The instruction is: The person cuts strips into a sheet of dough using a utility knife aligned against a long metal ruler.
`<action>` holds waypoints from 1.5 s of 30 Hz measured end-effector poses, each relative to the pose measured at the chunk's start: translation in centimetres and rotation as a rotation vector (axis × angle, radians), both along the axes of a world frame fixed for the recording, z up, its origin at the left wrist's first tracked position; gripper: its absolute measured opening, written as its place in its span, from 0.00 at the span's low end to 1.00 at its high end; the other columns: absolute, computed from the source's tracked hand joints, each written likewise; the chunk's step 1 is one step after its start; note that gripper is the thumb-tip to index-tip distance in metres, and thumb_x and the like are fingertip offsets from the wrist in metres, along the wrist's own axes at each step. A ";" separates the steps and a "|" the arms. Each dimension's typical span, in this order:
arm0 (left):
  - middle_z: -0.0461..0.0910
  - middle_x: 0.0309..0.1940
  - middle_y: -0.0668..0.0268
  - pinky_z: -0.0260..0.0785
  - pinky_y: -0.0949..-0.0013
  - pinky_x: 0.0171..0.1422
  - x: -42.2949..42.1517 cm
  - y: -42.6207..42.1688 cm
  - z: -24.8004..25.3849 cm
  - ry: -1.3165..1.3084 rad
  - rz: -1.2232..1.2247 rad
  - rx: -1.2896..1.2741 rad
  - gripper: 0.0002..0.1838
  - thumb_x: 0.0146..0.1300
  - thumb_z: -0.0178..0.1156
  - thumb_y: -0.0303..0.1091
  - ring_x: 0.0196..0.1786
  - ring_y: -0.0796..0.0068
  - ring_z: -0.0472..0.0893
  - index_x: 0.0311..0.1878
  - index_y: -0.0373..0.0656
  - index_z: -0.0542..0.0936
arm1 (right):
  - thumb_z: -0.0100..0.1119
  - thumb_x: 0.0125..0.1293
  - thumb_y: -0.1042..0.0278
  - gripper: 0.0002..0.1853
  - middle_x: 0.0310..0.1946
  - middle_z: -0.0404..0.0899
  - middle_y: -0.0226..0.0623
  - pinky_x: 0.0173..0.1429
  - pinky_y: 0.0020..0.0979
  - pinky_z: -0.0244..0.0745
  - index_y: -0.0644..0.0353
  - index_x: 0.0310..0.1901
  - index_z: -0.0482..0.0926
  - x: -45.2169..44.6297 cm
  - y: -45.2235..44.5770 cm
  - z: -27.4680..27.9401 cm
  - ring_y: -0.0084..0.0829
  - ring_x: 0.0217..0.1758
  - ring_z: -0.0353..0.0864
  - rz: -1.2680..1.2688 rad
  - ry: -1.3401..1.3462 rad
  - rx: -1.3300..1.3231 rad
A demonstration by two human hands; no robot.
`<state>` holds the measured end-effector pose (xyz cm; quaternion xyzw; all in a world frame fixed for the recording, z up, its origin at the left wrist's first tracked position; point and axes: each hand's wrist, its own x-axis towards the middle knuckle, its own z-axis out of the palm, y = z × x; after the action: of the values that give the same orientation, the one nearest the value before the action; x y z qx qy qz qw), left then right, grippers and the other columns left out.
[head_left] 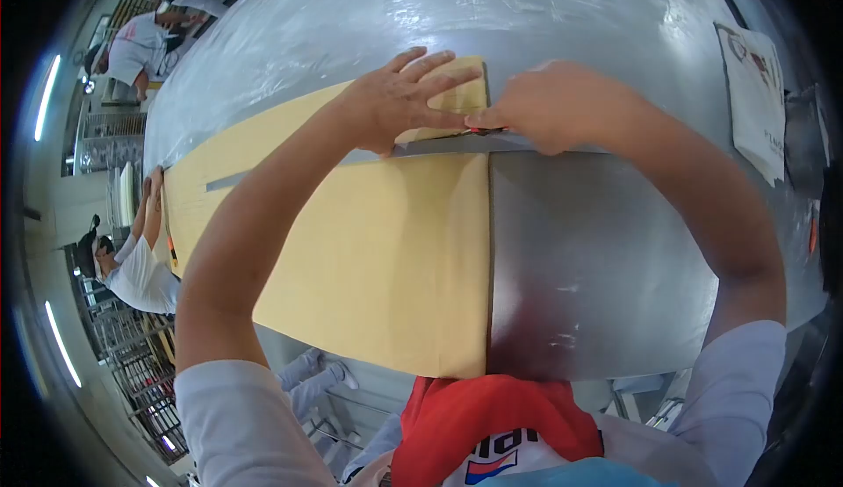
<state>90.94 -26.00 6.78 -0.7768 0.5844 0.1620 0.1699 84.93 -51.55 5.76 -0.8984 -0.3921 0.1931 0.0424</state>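
Note:
A wide, flat yellow sheet (395,259) lies on the metal table, its right edge straight. A long metal straightedge (439,145) rests across it, partly hidden under my left forearm. My left hand (399,101) lies over the straightedge and the far part of the sheet, fingers spread. Close beside its fingertips, my right hand (549,105) is closed around a small red and black utility knife (485,129) at the sheet's right edge. The knife's tip is too small to make out.
The shiny metal table (597,267) extends right and beyond the sheet. A printed white bag (753,92) lies at the right. At the far left end, a co-worker (136,267) reaches onto the sheet, near an orange-handled tool (172,248). Other people stand at the upper left, near racks.

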 end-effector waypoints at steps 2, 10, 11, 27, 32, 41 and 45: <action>0.50 0.90 0.72 0.50 0.47 0.93 0.2 -1.4 0.2 -0.021 -0.038 0.085 0.58 0.31 0.90 0.38 0.89 0.54 0.52 0.73 0.82 0.78 | 0.63 0.65 0.78 0.36 0.41 0.89 0.38 0.48 0.45 0.84 0.29 0.73 0.80 0.0 -0.1 0.3 0.45 0.48 0.89 0.002 0.003 0.000; 0.48 0.90 0.76 0.47 0.51 0.95 0.3 -1.4 -1.0 -0.083 -0.086 0.102 0.59 0.30 0.90 0.45 0.90 0.56 0.51 0.74 0.87 0.76 | 0.66 0.65 0.77 0.33 0.42 0.88 0.38 0.56 0.47 0.80 0.35 0.70 0.82 -2.9 -8.6 -1.3 0.45 0.47 0.88 -0.029 -0.208 0.129; 0.47 0.90 0.77 0.48 0.52 0.95 0.4 -1.3 -1.1 -0.085 -0.105 0.080 0.59 0.31 0.90 0.45 0.90 0.57 0.52 0.74 0.88 0.76 | 0.67 0.65 0.78 0.32 0.42 0.88 0.39 0.57 0.47 0.79 0.37 0.69 0.83 -3.7 -10.4 -1.9 0.45 0.47 0.88 -0.078 -0.289 0.203; 0.76 0.75 0.56 0.68 0.48 0.78 -5.5 21.2 -8.5 0.075 0.731 -0.883 0.21 0.61 0.80 0.39 0.77 0.49 0.72 0.59 0.55 0.92 | 0.73 0.62 0.70 0.15 0.45 0.81 0.44 0.54 0.49 0.75 0.58 0.49 0.79 -8.0 -2.9 -9.2 0.55 0.51 0.81 -0.611 -0.219 0.382; 0.80 0.69 0.55 0.78 0.53 0.66 -5.4 30.0 -11.9 0.077 0.903 -1.213 0.18 0.62 0.80 0.39 0.71 0.53 0.77 0.53 0.45 0.93 | 0.75 0.59 0.72 0.17 0.44 0.82 0.46 0.53 0.50 0.77 0.60 0.48 0.79 -7.3 -4.9 -10.2 0.56 0.49 0.82 -0.632 -0.235 0.329; 0.78 0.45 0.66 0.66 0.52 0.64 -1.6 31.5 -10.6 -0.261 0.631 -0.953 0.12 0.64 0.73 0.35 0.54 0.58 0.78 0.49 0.49 0.84 | 0.74 0.55 0.73 0.18 0.42 0.82 0.46 0.54 0.48 0.77 0.60 0.48 0.81 -3.5 -6.3 -9.4 0.55 0.47 0.83 -0.649 -0.281 0.226; 0.78 0.45 0.67 0.67 0.53 0.60 -2.3 31.5 -10.4 -0.284 0.605 -0.974 0.11 0.65 0.72 0.37 0.52 0.60 0.78 0.47 0.49 0.82 | 0.73 0.55 0.72 0.18 0.42 0.83 0.44 0.55 0.47 0.77 0.59 0.48 0.82 -3.7 -7.0 -9.7 0.52 0.46 0.84 -0.620 -0.448 0.163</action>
<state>88.67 5.50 -3.62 -0.9115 0.3157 -0.1892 -0.1836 81.24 -58.53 -3.97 -0.9879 -0.1157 -0.0615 0.0832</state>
